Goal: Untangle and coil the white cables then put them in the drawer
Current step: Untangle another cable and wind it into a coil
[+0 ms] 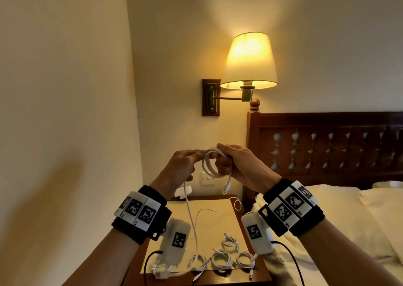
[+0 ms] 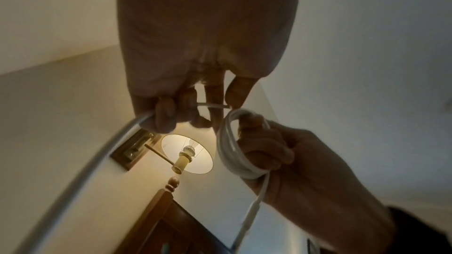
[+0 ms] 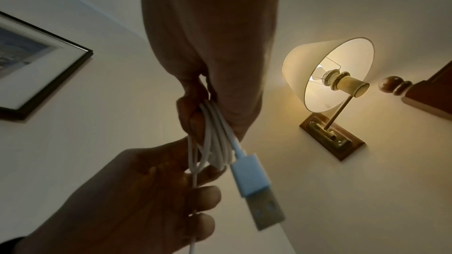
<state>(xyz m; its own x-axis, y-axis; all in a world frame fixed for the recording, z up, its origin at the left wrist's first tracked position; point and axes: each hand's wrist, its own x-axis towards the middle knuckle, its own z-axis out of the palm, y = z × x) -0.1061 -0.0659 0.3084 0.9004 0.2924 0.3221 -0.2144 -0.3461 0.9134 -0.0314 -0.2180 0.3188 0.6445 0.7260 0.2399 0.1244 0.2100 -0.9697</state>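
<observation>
At frame centre our right hand [image 1: 234, 166] grips the half-wound thin white cable [image 1: 210, 166]; our left hand [image 1: 181, 166] pinches its tail. Four small white coils [image 1: 221, 258] lie finished on the wooden surface [image 1: 259, 270], none stored yet.

coiled cables on nightstand [image 1: 220, 257]: 5 | cable in hands [image 1: 212, 166]: 1 | lamps [image 1: 249, 61]: 1 | hands [image 1: 182, 166]: 2

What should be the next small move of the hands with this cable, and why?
Probably wind one more loop: the right hand grips the coil, while the left hand pinches the loose tail, which hangs down to the nightstand.
</observation>
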